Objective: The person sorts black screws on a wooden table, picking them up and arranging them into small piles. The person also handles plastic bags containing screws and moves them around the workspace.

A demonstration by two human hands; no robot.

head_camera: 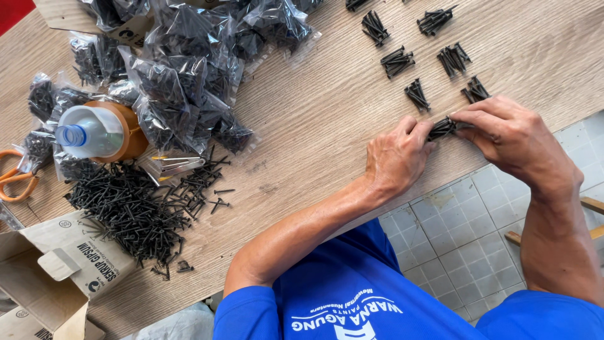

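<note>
My left hand [397, 155] and my right hand [509, 133] meet near the front edge of the wooden table [314, 107]. Both pinch a small bundle of black screws [443, 128] between their fingertips, the left at one end and the right at the other. Just beyond the hands lie several small groups of black screws [416, 94] laid out in rows. A big loose pile of black screws [135, 204] sits far to the left.
A heap of clear plastic bags filled with screws [189, 69] covers the table's back left. A plastic bottle in an orange holder [97, 131], orange-handled scissors [14, 176] and an open cardboard box [56, 271] stand at the left. Tiled floor [459, 233] shows below the edge.
</note>
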